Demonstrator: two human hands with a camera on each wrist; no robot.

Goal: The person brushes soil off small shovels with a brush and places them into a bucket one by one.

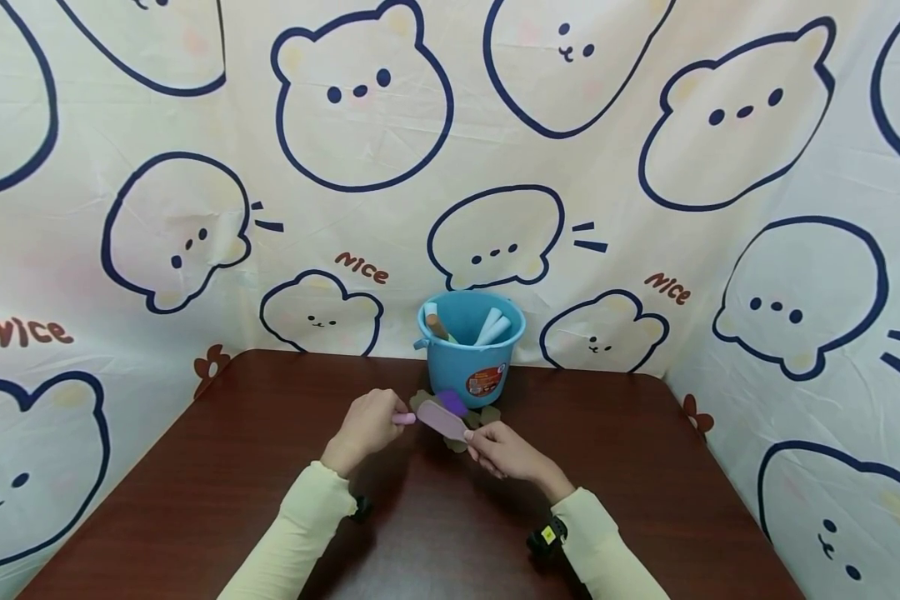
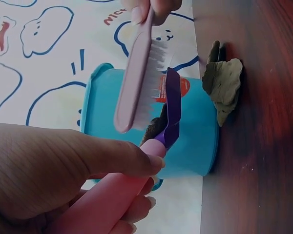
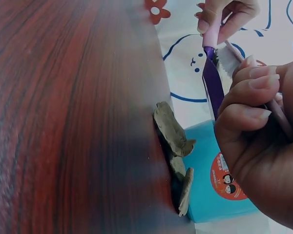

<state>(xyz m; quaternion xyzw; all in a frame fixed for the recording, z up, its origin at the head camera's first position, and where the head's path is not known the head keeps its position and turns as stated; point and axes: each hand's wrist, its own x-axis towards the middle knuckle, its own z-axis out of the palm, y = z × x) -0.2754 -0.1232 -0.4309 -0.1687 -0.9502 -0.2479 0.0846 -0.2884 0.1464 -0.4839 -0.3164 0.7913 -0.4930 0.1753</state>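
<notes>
My left hand grips the pink handle of a small shovel with a purple blade. A brown, clay-like lump shows against the blade in the left wrist view. In my right hand is a mauve brush, held by its handle. Its white bristles face the purple blade; whether they touch it I cannot tell. Below the tools, several flat olive-brown clay-like pieces lie on the table beside a blue bucket.
White sticks and a brown-ended piece stand inside the bucket. The dark wooden table meets a cloth backdrop with bear drawings behind and at both sides.
</notes>
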